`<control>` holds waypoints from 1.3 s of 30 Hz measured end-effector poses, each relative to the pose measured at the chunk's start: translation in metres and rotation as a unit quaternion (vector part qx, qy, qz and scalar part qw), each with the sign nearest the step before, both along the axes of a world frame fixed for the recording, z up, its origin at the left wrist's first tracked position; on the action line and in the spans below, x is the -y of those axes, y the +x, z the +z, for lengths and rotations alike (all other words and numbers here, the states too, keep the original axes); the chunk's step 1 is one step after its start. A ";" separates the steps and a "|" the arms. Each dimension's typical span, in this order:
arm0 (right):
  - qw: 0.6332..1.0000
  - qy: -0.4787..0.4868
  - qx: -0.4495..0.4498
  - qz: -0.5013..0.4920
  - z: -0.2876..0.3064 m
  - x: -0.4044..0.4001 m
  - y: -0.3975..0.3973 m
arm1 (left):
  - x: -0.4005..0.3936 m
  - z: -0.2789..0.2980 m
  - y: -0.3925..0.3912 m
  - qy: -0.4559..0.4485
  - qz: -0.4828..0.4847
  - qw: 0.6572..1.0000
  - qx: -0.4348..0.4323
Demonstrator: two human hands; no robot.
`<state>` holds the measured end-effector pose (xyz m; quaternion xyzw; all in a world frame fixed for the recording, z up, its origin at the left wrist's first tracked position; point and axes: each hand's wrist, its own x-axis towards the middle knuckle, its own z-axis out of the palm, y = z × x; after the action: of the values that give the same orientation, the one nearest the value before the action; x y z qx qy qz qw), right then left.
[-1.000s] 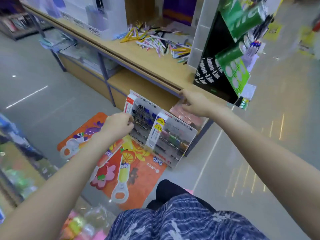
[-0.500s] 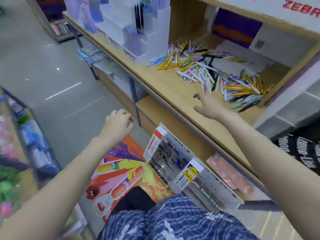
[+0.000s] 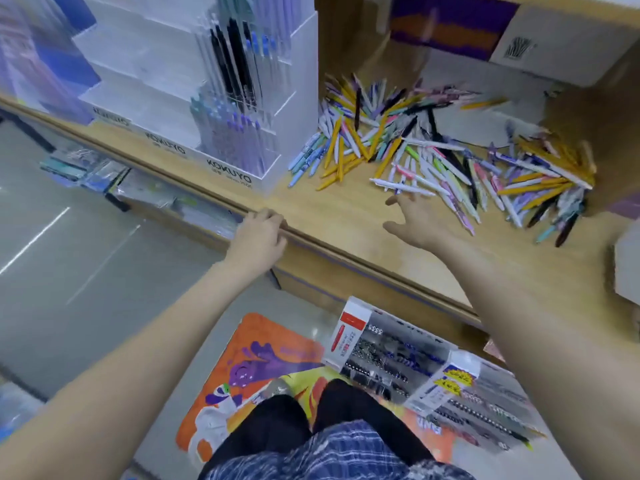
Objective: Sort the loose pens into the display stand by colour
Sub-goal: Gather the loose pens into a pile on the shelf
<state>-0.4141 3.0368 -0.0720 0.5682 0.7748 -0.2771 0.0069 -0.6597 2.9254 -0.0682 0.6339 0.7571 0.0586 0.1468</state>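
Fingers (image 3: pixel 398 199) spread over wooden counter (image 3: pixel 332 209), seemingly just short of loose pens (image 3: pixel 433 150).

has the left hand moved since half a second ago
Yes. The left hand went forward from mid-air over the floor to the shelf edge, where its fingers now curl over it.

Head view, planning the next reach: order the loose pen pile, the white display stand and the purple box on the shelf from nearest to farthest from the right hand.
1. Loose pen pile: just beyond the right hand.
2. White display stand: to the left.
3. Purple box: at the back of the shelf.
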 end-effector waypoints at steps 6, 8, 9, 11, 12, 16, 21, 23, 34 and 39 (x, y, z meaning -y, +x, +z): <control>0.996 0.050 -0.039 -0.068 -0.006 -0.066 -0.016 | -0.108 -0.005 -0.010 0.040 -0.063 0.997 0.026; 0.992 0.070 -0.061 -0.081 -0.009 -0.096 -0.023 | -0.139 -0.015 -0.010 0.042 -0.059 0.997 0.026; 0.991 0.079 -0.068 -0.082 -0.011 -0.112 -0.026 | -0.153 -0.021 -0.009 0.038 -0.058 0.997 0.023; 0.990 0.090 -0.077 -0.075 -0.016 -0.145 -0.034 | -0.178 -0.032 -0.003 0.015 -0.054 0.998 0.022; 0.990 0.090 -0.081 -0.067 -0.020 -0.163 -0.040 | -0.189 -0.039 -0.001 -0.003 -0.047 0.999 0.023; 0.993 0.064 -0.090 -0.039 -0.039 -0.239 -0.076 | -0.222 -0.068 0.007 -0.081 -0.018 0.997 0.000; 0.995 0.055 -0.076 0.016 -0.064 -0.315 -0.137 | -0.246 -0.092 0.011 -0.070 -0.042 0.994 -0.068; 0.994 0.057 -0.080 0.047 -0.071 -0.333 -0.164 | -0.250 -0.098 0.012 -0.060 -0.032 0.995 -0.075; 0.985 0.041 0.125 0.115 -0.061 -0.357 -0.180 | -0.246 -0.105 0.008 0.032 -0.022 0.999 -0.032; 0.973 0.061 0.138 0.173 -0.073 -0.336 -0.148 | -0.245 -0.113 0.013 0.081 -0.026 0.996 -0.022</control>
<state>-0.5619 3.3731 -0.1450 0.4576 0.8684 -0.1429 0.1271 -0.6470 3.1706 -0.1810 0.6646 0.7360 0.1015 0.0795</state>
